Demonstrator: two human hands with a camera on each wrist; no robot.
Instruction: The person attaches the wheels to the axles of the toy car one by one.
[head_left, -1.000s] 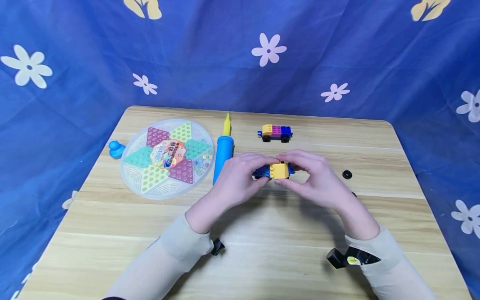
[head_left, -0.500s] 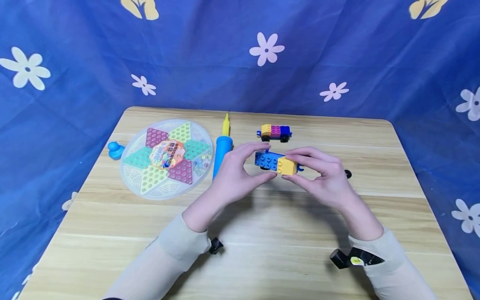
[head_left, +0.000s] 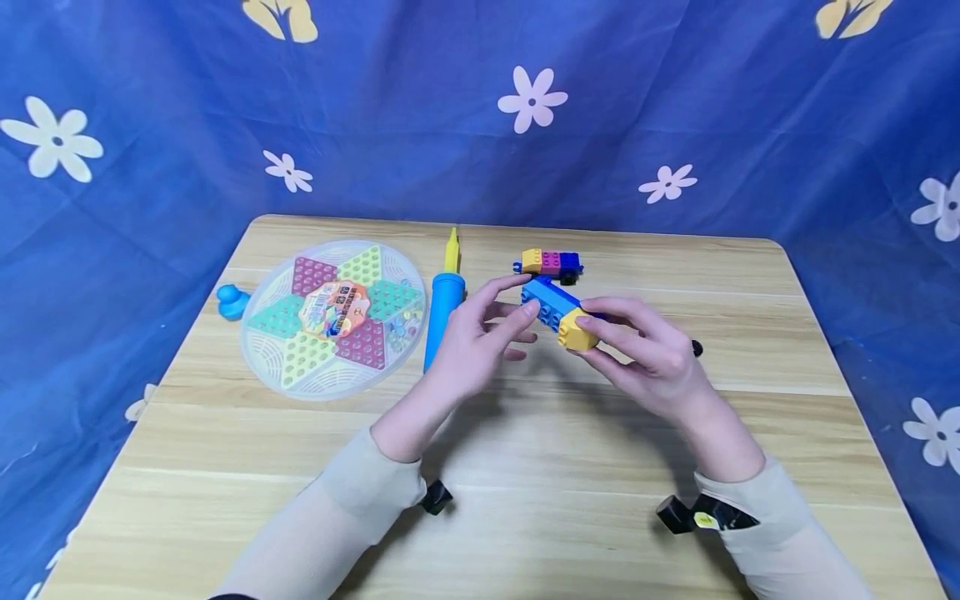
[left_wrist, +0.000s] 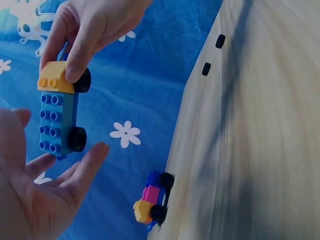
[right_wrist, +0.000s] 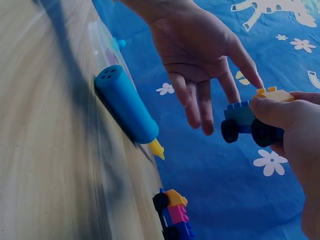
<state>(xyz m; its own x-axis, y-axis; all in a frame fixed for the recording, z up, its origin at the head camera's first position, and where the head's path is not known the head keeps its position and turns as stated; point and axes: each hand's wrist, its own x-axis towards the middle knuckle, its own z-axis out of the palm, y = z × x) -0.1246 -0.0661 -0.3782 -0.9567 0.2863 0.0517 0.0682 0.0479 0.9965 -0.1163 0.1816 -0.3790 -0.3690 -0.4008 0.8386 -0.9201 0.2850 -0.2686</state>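
My right hand (head_left: 651,357) pinches the yellow sloped block at one end of a toy block car (head_left: 547,302), holding it tilted above the table. Blue studded blocks form the rest of its top. Black wheels (left_wrist: 77,139) show along its side in the left wrist view. My left hand (head_left: 474,348) is beside the car's blue end, fingers loosely spread and gripping nothing, its index fingertip right by that end. Behind the held car stands a second block car (head_left: 551,262) in yellow, pink and dark blue, on black wheels.
A round Chinese checkers board (head_left: 262,358) lies on the left, with a small blue duck (head_left: 232,302) beyond it. The blue hand pump (head_left: 445,312) with yellow nozzle lies between board and cars. Two loose black wheels (left_wrist: 220,41) lie on the table (head_left: 540,517).
The car has been raised and tilted, its blue end swinging up toward the back. My left hand has let go of the blue end; my right hand keeps hold of the yellow end.
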